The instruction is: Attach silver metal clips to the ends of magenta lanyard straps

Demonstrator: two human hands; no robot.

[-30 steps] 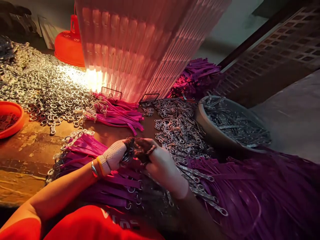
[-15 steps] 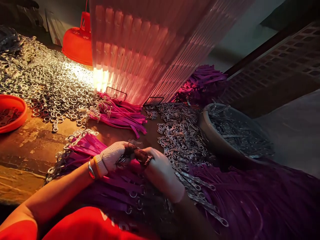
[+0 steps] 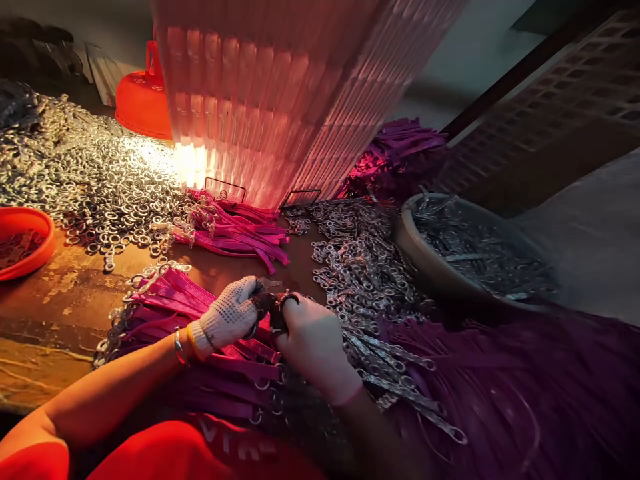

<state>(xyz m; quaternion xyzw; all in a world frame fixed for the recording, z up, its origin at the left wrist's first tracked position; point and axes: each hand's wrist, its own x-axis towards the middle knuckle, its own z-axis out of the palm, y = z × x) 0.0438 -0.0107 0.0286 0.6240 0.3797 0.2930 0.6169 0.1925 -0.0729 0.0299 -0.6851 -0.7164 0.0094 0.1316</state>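
Purple straps point(image 3: 235, 363), silver rings point(image 3: 100, 193), orange bowl point(image 3: 30, 257).

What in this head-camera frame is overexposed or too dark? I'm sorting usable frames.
Head view: glare blows out the base of the ribbed translucent plastic stack and the nearby heap of silver metal rings; the purple straps at lower right sink into shadow and blur; the gloved left hand stays sharp.
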